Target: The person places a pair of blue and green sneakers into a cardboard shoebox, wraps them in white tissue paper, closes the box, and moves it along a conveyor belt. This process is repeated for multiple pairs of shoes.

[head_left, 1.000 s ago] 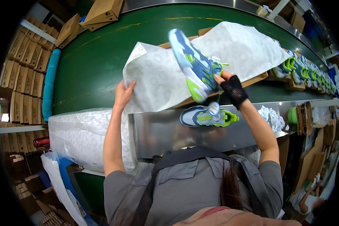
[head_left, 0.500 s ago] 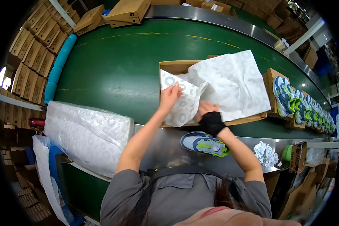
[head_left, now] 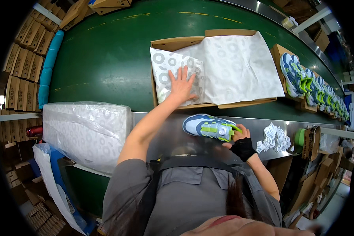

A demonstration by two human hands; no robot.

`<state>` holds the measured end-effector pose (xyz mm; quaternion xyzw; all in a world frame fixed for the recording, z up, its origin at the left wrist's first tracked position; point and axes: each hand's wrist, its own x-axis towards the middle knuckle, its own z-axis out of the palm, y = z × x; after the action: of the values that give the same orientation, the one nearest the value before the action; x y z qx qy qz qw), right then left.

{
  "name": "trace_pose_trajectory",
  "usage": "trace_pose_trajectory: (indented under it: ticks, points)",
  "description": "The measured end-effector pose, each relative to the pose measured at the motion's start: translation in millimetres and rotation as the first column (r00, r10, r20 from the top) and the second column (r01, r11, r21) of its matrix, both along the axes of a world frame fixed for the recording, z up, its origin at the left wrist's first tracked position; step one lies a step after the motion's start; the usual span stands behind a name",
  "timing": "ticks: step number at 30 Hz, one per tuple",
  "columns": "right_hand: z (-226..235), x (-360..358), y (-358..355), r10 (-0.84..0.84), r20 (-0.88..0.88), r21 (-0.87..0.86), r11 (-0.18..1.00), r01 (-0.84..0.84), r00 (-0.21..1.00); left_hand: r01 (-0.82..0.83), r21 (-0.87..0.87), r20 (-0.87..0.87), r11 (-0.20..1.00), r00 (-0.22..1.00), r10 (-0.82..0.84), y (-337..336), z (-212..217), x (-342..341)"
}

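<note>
An open cardboard shoebox (head_left: 153, 80) lies on the green belt, lined with white tissue paper (head_left: 240, 69) printed with grey rings. The sheet drapes over the box's right part. My left hand (head_left: 181, 85) rests flat on the paper in the box's left part, fingers spread. Just in front of the box, a blue-grey and lime sneaker (head_left: 206, 128) with a round dial sits on the metal ledge, toe to the left. My right hand (head_left: 242, 137), in a black fingerless glove, has its fingers around the sneaker's heel; the fingertips are partly hidden.
At left is a plastic-wrapped stack of printed tissue paper (head_left: 86, 133). Small white packets (head_left: 274, 138) are heaped on the ledge at right. Boxes topped with matching sneakers (head_left: 293, 76) line the belt's right side. The green belt (head_left: 102, 67) stretches behind; stacked shoeboxes (head_left: 23, 86) stand far left.
My right hand has left the paper and come down right to the sneaker's heel. My left hand has let go of the paper's edge and flattened on it. The view has shifted.
</note>
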<state>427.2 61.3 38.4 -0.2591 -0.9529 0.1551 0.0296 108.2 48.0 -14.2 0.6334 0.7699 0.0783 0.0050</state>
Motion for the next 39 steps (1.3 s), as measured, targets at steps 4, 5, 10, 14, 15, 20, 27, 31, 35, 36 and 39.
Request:
trace_pose_trajectory:
  ticks: [4, 5, 10, 14, 15, 20, 27, 31, 35, 36, 39]
  points:
    - [-8.1, -3.8, 0.2, 0.045, 0.003, 0.25, 0.967, -0.045, 0.999, 0.029, 0.345, 0.491, 0.938, 0.846, -0.207, -37.3, 47.8, 27.2]
    - [5.2, -16.0, 2.8, 0.11, -0.051, 0.205, 0.974, -0.098, 0.993, 0.159, 0.404, 0.521, 0.901, 0.769, -0.37, -49.4, 43.8, 31.1]
    - [81.3, -70.0, 5.1, 0.332, -0.273, 0.233, 0.933, -0.273, 0.903, 0.276, 0.303, 0.511, 0.912, 0.76, -0.4, -90.3, 79.5, 54.8]
    - [127.2, -87.4, 20.0, 0.291, -0.549, 0.359, 0.929, -0.093, 0.783, -0.137, 0.26, 0.752, 0.956, 0.649, -0.112, -84.0, 93.2, 40.9]
    - [132.6, -85.3, 22.3, 0.274, -0.619, 0.377, 0.926, -0.027, 0.736, -0.277, 0.218, 0.826, 0.936, 0.563, -0.026, -78.1, 96.4, 36.4]
    - [45.6, -51.0, 21.0, 0.07, -0.392, -0.199, 0.967, -0.159, 0.917, -0.663, 0.023, 0.999, 0.749, -0.012, -0.041, 4.2, 47.2, -7.9]
    - [-61.7, -56.5, 52.7, -0.863, 0.133, -0.987, -0.072, 0.143, 0.488, -0.237, -0.405, 0.908, 0.883, 0.006, 0.418, 33.3, -6.1, 4.9]
    - [-48.4, -78.3, 70.5, -0.898, -0.113, -0.905, 0.27, 0.328, 0.426, -0.252, -0.186, 0.963, 0.95, -0.237, 0.125, -4.2, 26.3, -10.6]
    - [-41.0, -116.5, 59.6, -0.25, -0.632, -0.119, 0.967, 0.227, 0.734, -0.796, 0.032, 0.998, 0.605, -0.005, -0.059, -61.9, 20.5, -56.5]
    - [-40.8, -123.0, 54.6, -0.135, -0.513, 0.063, 0.979, 0.194, 0.848, -0.811, -0.021, 0.999, 0.585, -0.035, -0.012, -73.2, 13.8, -65.7]
    - [-43.4, -130.1, 41.0, 0.043, -0.174, 0.366, 0.93, 0.024, 0.984, -0.664, -0.156, 0.987, 0.731, -0.07, 0.147, -85.3, 14.3, -56.6]
